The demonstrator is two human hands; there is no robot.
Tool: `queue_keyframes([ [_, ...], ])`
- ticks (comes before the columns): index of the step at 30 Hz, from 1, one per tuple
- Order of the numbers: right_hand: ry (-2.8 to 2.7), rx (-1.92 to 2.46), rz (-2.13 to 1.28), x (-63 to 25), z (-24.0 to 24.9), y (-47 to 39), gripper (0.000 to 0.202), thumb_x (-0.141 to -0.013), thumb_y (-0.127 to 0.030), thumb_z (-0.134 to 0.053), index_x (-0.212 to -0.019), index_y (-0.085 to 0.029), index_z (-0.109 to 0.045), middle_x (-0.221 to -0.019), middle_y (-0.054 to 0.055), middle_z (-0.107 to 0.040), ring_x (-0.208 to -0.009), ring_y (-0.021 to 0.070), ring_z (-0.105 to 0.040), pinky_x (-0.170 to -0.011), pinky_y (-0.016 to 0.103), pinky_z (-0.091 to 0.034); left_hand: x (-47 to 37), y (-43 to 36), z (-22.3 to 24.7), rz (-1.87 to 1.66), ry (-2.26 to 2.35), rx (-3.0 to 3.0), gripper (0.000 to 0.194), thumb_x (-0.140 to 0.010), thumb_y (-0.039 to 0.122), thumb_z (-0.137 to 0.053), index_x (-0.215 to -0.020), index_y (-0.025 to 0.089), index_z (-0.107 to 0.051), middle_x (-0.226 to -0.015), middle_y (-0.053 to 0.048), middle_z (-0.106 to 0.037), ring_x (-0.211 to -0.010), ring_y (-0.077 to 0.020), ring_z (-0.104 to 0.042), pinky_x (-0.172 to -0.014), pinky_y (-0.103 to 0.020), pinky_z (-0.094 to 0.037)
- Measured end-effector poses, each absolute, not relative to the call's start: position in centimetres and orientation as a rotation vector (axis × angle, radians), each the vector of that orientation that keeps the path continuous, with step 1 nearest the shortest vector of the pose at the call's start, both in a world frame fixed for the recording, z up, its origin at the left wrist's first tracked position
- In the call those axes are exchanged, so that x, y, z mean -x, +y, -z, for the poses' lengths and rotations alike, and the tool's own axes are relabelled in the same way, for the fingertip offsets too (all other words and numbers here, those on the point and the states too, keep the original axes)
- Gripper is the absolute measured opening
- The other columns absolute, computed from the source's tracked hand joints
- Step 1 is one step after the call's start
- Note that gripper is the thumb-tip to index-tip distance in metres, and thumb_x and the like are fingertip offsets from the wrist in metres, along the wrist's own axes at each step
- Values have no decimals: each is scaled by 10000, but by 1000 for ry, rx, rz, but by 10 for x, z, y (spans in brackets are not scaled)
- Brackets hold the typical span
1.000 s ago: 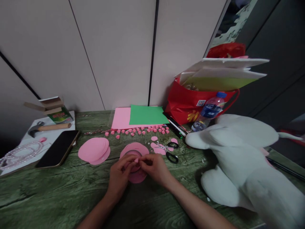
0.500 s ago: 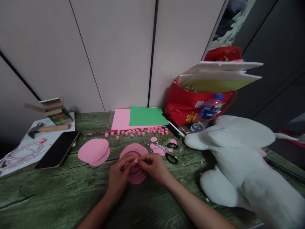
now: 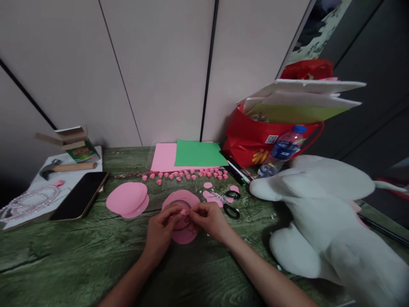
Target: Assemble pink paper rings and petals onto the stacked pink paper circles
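Note:
Between the fingertips of my left hand (image 3: 162,228) and my right hand (image 3: 211,219) is a small rolled pink paper piece (image 3: 184,212). Both hands pinch it, and the fingers partly cover it. Right below them lie pink paper discs (image 3: 182,238) with a dark ring (image 3: 181,228) on top. Left of my left hand rests a pile of pink paper circles (image 3: 126,198). Beyond my right hand, scissors with black handles (image 3: 231,204) lie open over pink paper scraps (image 3: 212,199). A row of small pink paper rolls (image 3: 182,175) runs behind the discs.
Pink and green paper sheets (image 3: 201,153) lie at the back. To the right are a white plush toy (image 3: 319,213), a plastic bottle (image 3: 283,151) and a red bag (image 3: 246,136). A phone (image 3: 79,196), a hammer (image 3: 73,167), a bead string (image 3: 32,200) and an opened box (image 3: 81,149) are left.
The view has shifted a little, so most things sit slightly to the right. Both hands stay at the small pink paper piece, their fingers slightly changed in position.

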State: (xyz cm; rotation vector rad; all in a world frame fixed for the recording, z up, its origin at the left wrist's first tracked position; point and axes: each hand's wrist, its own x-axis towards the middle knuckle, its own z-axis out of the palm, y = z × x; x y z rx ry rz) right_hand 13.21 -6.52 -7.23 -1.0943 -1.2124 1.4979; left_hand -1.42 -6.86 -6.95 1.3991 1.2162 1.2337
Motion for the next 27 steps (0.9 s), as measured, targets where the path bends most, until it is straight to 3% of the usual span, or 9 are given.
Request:
queue_keyframes([
  [7, -1023, 1271, -754, -166, 66, -49, 354, -773, -457, -496, -652, -142, -602, -595, 41, -637, -519, 148, -584, -510, 269, -481, 14, -65, 71, -1260, 1225, -1018, 224, -595, 260, -717, -804, 179, -713, -798, -31, -705, -734, -146, -595, -690, -227, -443],
  [10, -1097, 1324, -409, -185, 69, -41, 260, -697, -387, -616, -810, -152, -611, -797, 71, -666, -729, 200, -612, -632, 313, -485, 14, -65, 68, -1241, 1176, -918, 262, -568, 265, -740, -809, 167, -712, -734, -19, -690, -661, -111, -567, -631, -199, -430],
  [12, -1221, 1388, -214, -190, 71, -40, 219, -680, -348, -646, -808, -172, -626, -838, 69, -667, -810, 219, -597, -706, 343, -463, 15, -65, 66, -1227, 1116, -876, 268, -563, 264, -748, -809, 164, -711, -712, -14, -680, -652, -98, -558, -617, -186, -424],
  [16, -1506, 1371, -276, -177, 70, -48, 215, -776, -335, -565, -629, -188, -617, -612, 23, -639, -609, 171, -580, -660, 322, -455, 15, -65, 64, -1215, 978, -754, 279, -539, 256, -769, -792, 155, -711, -696, -16, -673, -643, -90, -563, -604, -177, -432],
  [18, -1664, 1181, -339, -166, 67, -54, 108, -778, -283, -576, -764, -190, -629, -752, 38, -660, -717, 173, -597, -691, 308, -463, 15, -64, 64, -1199, 915, -693, 285, -526, 233, -778, -788, 146, -711, -710, -23, -675, -636, -88, -567, -612, -181, -444],
  [21, -1808, 920, -375, -152, 66, -62, 163, -770, -229, -595, -931, -201, -601, -887, 49, -649, -846, 169, -594, -752, 300, -473, 15, -64, 63, -1176, 838, -655, 270, -542, 198, -771, -798, 138, -710, -754, -39, -681, -672, -99, -581, -664, -201, -461],
  [27, -1865, 775, -361, -144, 71, -66, 136, -818, -190, -537, -932, -222, -605, -853, 41, -660, -794, 141, -617, -701, 268, -508, 13, -67, 61, -1097, 808, -739, 216, -604, 182, -735, -812, 135, -704, -865, -58, -677, -793, -127, -579, -730, -210, -447],
])
